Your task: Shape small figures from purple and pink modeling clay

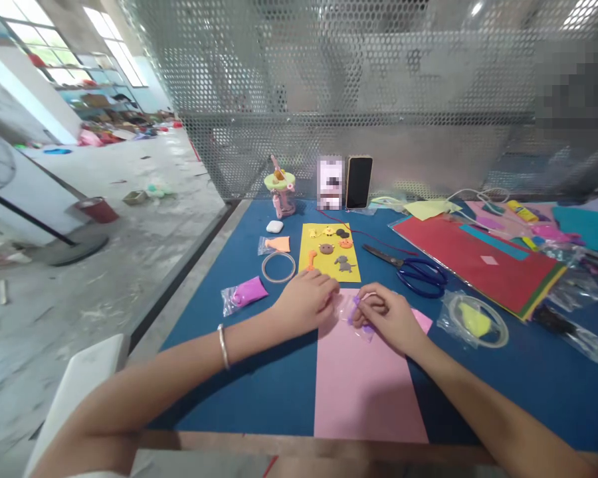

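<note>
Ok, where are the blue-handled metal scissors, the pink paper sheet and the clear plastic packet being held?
Blue-handled metal scissors [399, 263], head view: near pivot.
Pink paper sheet [365, 378], head view: bare middle part.
Held clear plastic packet [347, 307], head view: see-through film.

At the back of the blue bench [204, 392], before a perforated metal panel [379, 79], a lidded cup [283, 201] stands left of an upright dark phone [359, 182], with a small white case [274, 227] just in front of the cup. To the right lie scissors [401, 264] with blue handles, a red sheet [438, 252] and a yellow glue stick [523, 211]. Beyond the bench's left edge, a fan [24, 217] and a reddish bucket [97, 210] stand on the grey floor [164, 219], with cluttered shelves [92, 99] under windows [40, 36].
</note>
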A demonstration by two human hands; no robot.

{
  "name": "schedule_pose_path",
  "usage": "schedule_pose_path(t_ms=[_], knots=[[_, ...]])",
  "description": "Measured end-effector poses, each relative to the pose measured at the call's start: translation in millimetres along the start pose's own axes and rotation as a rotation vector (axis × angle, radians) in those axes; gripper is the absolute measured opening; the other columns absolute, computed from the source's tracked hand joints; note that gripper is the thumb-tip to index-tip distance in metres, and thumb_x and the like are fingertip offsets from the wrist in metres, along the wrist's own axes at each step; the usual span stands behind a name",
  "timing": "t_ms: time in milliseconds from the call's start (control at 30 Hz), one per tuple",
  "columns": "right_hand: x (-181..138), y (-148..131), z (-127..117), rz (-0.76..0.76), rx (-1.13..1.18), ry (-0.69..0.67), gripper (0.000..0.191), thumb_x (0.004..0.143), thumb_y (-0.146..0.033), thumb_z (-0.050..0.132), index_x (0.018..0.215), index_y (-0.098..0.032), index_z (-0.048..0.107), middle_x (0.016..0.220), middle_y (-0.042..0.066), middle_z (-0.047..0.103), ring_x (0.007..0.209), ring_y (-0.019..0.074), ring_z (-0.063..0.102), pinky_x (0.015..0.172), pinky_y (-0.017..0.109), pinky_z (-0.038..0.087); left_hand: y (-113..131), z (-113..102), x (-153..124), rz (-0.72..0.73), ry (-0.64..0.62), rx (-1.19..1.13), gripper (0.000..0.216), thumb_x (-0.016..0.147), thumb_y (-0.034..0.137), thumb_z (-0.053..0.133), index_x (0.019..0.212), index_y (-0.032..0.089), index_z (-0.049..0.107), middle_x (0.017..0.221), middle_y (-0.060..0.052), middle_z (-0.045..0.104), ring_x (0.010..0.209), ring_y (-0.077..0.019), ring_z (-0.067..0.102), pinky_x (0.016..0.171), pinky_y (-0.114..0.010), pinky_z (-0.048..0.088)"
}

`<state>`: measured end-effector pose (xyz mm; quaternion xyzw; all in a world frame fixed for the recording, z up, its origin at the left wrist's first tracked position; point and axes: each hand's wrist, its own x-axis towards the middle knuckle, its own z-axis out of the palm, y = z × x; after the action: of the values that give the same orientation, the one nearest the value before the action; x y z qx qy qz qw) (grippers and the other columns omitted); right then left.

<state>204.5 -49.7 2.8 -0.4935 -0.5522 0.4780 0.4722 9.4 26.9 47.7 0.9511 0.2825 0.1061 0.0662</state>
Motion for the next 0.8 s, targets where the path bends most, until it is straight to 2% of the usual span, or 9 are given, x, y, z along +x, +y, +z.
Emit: schedule_pose_path(t_ms=[133,267,367,533,600,700,800], knots=[[0.8,3.5,1.0,0.020,0.145,0.045,0.022,0.084,-0.039,0.062,0.095,-0.022,0.054,0.072,0.001,0.069,0.064,0.0167,0.070,0.063,0.030,0.058,10.1,9.7,-34.0,-0.058,-0.044,-0.096,0.022,0.085,0.017,0.043,0.102,0.018,0.058,0.096,-0.006,0.066,0.093,-0.0211,0.056,0.079,-0.034,0.039],[1.9,7.4,0.9,0.026,0.222,0.094,0.022,0.082,-0.038,0.066,0.092,-0.021,0.055,0.071,-0.001,0.068,0.065,0.0137,0.068,0.067,0.028,0.057,17.4,19.3,-37.7,-0.045,-0.081,-0.352,0.026,0.085,0.016,0.045,0.107,0.022,0.057,0.099,-0.003,0.066,0.098,-0.0191,0.056,0.084,-0.033,0.040],[3.5,8.7,1.4,0.046,0.254,0.185,0.024,0.078,-0.038,0.069,0.091,-0.021,0.056,0.065,-0.004,0.064,0.058,0.0108,0.065,0.060,0.023,0.053,21.8,26.1,-33.2,-0.069,-0.071,-0.432,0.022,0.086,0.018,0.046,0.103,0.021,0.059,0.097,-0.003,0.066,0.096,-0.0187,0.057,0.085,-0.033,0.041],[5.8,10.1,2.3,0.082,0.323,0.271,0.031,0.073,-0.039,0.074,0.092,-0.021,0.057,0.062,-0.005,0.062,0.055,0.0095,0.062,0.058,0.022,0.053,24.8,32.7,-25.4,-0.136,0.031,-0.365,0.016,0.083,0.021,0.051,0.097,0.019,0.060,0.095,-0.003,0.066,0.095,-0.0206,0.055,0.083,-0.035,0.041],[6.4,10.9,1.6,0.093,0.348,0.281,0.032,0.072,-0.039,0.075,0.092,-0.021,0.057,0.062,-0.006,0.061,0.054,0.0087,0.061,0.057,0.021,0.053,25.9,32.8,-23.4,-0.111,0.066,-0.298,0.020,0.084,0.019,0.050,0.100,0.019,0.061,0.106,-0.005,0.065,0.101,-0.0222,0.052,0.086,-0.038,0.041],[7.5,11.4,-0.5,0.103,0.366,0.273,0.031,0.071,-0.039,0.076,0.091,-0.021,0.058,0.061,-0.006,0.061,0.050,0.0074,0.059,0.053,0.019,0.050,28.1,33.6,-19.9,-0.056,0.050,-0.207,0.025,0.088,0.022,0.046,0.104,0.023,0.066,0.125,-0.006,0.056,0.112,-0.0257,0.046,0.092,-0.042,0.040],[9.0,10.0,-2.9,0.110,0.390,0.251,0.032,0.069,-0.038,0.077,0.089,-0.021,0.059,0.059,-0.006,0.061,0.048,0.0066,0.057,0.049,0.017,0.048,28.8,37.6,-13.2,-0.031,0.068,-0.205,0.026,0.090,0.026,0.047,0.100,0.026,0.070,0.130,-0.004,0.054,0.115,-0.0257,0.044,0.094,-0.042,0.040]])
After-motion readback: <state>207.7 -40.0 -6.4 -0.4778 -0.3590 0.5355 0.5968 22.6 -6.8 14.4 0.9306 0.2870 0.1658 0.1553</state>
